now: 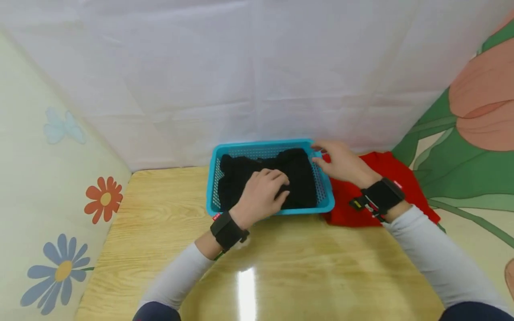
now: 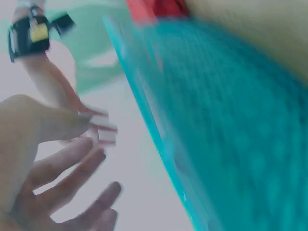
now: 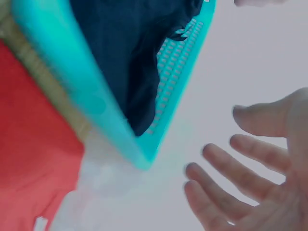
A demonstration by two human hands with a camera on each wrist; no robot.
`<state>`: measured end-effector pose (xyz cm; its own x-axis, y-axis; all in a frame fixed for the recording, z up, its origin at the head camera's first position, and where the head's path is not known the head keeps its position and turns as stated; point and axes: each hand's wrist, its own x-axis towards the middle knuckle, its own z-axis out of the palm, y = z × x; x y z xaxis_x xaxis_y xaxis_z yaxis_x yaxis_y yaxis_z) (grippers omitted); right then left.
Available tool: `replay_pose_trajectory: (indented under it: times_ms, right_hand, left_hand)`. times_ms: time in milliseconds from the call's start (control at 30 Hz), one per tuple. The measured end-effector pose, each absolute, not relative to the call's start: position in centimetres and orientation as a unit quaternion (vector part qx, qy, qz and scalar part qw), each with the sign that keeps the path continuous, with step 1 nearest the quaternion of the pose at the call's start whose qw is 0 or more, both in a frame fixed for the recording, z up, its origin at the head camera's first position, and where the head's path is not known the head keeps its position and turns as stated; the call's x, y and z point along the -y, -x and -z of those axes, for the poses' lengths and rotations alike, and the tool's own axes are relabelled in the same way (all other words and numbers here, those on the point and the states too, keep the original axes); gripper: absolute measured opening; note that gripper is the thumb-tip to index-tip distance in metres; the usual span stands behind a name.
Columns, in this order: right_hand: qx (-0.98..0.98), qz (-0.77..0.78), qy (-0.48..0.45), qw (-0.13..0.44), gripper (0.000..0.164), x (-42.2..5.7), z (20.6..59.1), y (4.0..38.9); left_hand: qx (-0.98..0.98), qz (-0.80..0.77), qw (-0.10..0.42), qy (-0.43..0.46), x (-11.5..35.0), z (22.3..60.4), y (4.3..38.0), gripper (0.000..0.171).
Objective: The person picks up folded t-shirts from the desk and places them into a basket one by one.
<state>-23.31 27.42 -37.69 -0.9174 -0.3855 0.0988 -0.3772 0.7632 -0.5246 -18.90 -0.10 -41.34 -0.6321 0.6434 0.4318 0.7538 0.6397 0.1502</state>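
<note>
A light-blue plastic basket (image 1: pixel 297 211) with mesh sides stands against the back wall, and a black cloth garment (image 1: pixel 301 183) lies inside it. My left hand (image 1: pixel 262 195) hovers over the garment with its fingers loosely bent, and the left wrist view shows nothing between them. Over the basket's right end is my right hand (image 1: pixel 341 164), its fingers spread. In the right wrist view that hand (image 3: pixel 255 187) is apart from the basket rim (image 3: pixel 91 101) and holds nothing. Red cloth (image 1: pixel 387 174) lies to the right of the basket, partly beneath my right forearm.
The basket stands on a wood-grain table (image 1: pixel 168 200). A white sheet (image 1: pixel 192 89) hangs behind. Side walls carry painted flowers (image 1: pixel 105 199) on the left and large leaves (image 1: pixel 474 165) on the right.
</note>
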Motion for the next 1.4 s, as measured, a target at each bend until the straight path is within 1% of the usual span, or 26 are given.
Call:
replay_pose_trajectory:
  times_ms: [100, 167, 267, 400, 567, 667, 733, 800, 967, 1100, 1233, 1300, 1400]
  right_hand:
    - [-0.939, 0.282, 0.193, -0.038, 0.042, -28.6, 38.4, 22.5]
    - [-0.939, 0.281, 0.190, -0.063, 0.039, -29.3, 38.9, 22.1]
    - [-0.938, 0.279, 0.188, -0.080, 0.040, -30.2, 39.7, 21.7]
    - [-0.944, 0.278, 0.160, -0.083, 0.045, -32.0, 40.7, 21.2]
    - [-0.955, 0.263, 0.113, -0.074, 0.045, -35.1, 42.2, 20.6]
    - [-0.960, 0.256, 0.096, -0.056, 0.048, -37.0, 43.5, 20.8]
    - [-0.963, 0.250, 0.090, -0.042, 0.052, -38.2, 44.6, 21.1]
    - [-0.967, 0.241, 0.084, -0.027, 0.057, -39.2, 45.8, 21.3]
    - [-0.976, 0.210, 0.056, 0.032, 0.078, -40.9, 48.8, 21.2]
    - [-0.978, 0.188, 0.031, 0.087, 0.096, -41.1, 50.5, 20.7]
    - [-0.973, 0.194, 0.018, 0.122, 0.107, -41.2, 51.6, 20.4]
    - [-0.970, 0.199, 0.012, 0.138, 0.112, -41.3, 51.9, 20.4]
    - [-0.971, 0.191, 0.009, 0.145, 0.116, -41.3, 52.2, 20.4]
  left_hand:
    - [0.858, 0.194, 0.205, 0.429, -2.5, 42.6, 17.5, 0.015]
    - [0.843, 0.210, 0.219, 0.444, -4.0, 43.3, 16.7, 0.013]
    - [0.833, 0.215, 0.225, 0.457, -5.8, 44.1, 15.7, 0.010]
    - [0.831, 0.185, 0.207, 0.482, -8.1, 44.6, 14.9, 0.013]
    - [0.822, 0.137, 0.162, 0.528, -11.1, 44.7, 13.9, 0.025]
    - [0.828, 0.126, 0.124, 0.532, -12.6, 45.1, 13.6, 0.031]
    - [0.841, 0.123, 0.094, 0.519, -13.3, 45.5, 13.6, 0.037]
    - [0.856, 0.112, 0.075, 0.499, -14.0, 46.4, 13.8, 0.042]
    - [0.904, 0.056, 0.014, 0.423, -15.1, 49.0, 14.3, 0.057]
    - [0.932, -0.005, -0.044, 0.360, -15.6, 50.7, 14.2, 0.069]
    - [0.944, -0.037, -0.072, 0.320, -16.0, 51.6, 14.0, 0.069]
    - [0.945, -0.045, -0.076, 0.313, -16.1, 51.9, 14.0, 0.067]
    - [0.943, -0.061, -0.079, 0.316, -16.1, 52.0, 14.0, 0.065]
